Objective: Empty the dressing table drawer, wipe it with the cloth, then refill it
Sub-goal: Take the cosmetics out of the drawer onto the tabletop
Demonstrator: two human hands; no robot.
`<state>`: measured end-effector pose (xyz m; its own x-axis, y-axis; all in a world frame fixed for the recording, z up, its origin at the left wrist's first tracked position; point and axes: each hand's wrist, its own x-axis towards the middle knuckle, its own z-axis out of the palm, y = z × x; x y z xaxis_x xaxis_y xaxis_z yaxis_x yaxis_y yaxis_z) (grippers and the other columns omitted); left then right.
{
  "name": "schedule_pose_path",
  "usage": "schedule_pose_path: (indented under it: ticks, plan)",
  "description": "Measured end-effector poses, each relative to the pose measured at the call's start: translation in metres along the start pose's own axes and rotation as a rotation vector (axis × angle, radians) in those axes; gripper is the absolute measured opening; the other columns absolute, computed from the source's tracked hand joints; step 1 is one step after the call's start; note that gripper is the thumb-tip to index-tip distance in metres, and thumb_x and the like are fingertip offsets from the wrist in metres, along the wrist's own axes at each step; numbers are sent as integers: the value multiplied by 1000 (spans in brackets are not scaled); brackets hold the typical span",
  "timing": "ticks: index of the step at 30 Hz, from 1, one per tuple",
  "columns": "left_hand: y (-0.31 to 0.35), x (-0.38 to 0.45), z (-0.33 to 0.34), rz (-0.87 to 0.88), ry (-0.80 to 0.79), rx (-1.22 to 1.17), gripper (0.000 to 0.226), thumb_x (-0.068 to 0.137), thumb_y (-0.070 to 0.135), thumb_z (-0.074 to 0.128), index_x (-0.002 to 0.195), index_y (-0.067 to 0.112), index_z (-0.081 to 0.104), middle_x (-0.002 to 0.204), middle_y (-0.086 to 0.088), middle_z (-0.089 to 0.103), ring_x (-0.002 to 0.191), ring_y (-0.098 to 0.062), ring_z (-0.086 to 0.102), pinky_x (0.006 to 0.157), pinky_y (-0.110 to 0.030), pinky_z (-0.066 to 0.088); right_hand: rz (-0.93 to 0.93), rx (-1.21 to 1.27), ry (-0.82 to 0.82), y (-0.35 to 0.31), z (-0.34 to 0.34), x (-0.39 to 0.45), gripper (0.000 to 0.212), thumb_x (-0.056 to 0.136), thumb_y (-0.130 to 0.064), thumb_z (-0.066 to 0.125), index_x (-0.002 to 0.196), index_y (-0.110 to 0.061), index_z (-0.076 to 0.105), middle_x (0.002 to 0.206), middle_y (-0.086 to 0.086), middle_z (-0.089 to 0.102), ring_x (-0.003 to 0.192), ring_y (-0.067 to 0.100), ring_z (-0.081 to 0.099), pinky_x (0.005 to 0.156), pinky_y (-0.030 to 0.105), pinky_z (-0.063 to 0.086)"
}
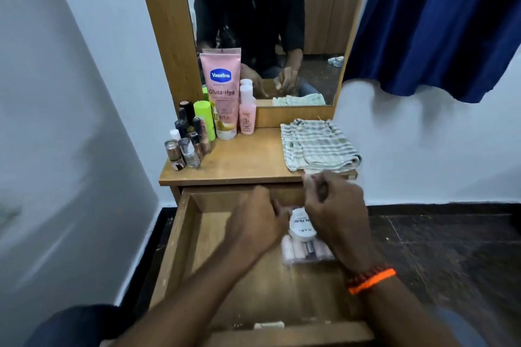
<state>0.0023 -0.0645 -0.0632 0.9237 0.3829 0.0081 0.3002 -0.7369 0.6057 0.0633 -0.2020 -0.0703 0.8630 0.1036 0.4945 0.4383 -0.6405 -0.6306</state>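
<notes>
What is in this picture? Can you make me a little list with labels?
place: wooden dressing table with a mirror
drawer: pulled open, mostly bare
in drawer: white nail polish jar and a clear pack of pink tubes
left hand: down in the drawer by the jar
right hand: above the jar, fingers pinched; grip unclear
tabletop left: Vaseline tube, small bottles
tabletop right: folded striped cloth
</notes>
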Motion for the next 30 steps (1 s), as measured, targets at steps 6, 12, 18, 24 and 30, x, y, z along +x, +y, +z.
schedule_pose_path:
  ticks: [6,12,18,24,30]
  plan:
    - [-8,-1,40,-205,-139,-42,32,93,38,51,112,14,59,117,-16,67,106,-41,65,76,-36,47,-45,-365,-326,-6,2,-20,35,93,-22,33,92,-2,62,95,21,66,90,41,65,78,42,52]
    - [-19,-3,44,-290,-220,-222,57,70,43,39,109,5,55,100,-25,71,87,-44,72,79,-52,61,88,-274,-464,3,15,-28,23,85,-9,42,67,-19,30,83,25,62,80,44,61,74,41,47]
    - [-31,2,33,-381,-201,-143,52,80,28,65,125,6,50,113,-21,69,99,-42,71,85,-47,61,127,-223,-420,6,20,-31,23,91,-20,50,70,-18,40,92,19,62,86,40,60,66,34,34]
    - [-49,-2,19,-366,-122,-1,40,87,22,68,125,12,57,126,-16,63,108,-36,67,89,-44,59,241,-139,-492,6,26,-28,27,87,-33,68,82,-14,48,101,14,63,79,22,54,54,23,32]
    - [-47,2,28,-358,-72,-14,38,84,28,73,118,14,61,124,-13,64,109,-34,65,88,-39,56,345,-120,-516,3,26,-22,29,89,-30,70,94,-11,49,97,7,57,84,21,53,51,21,31]
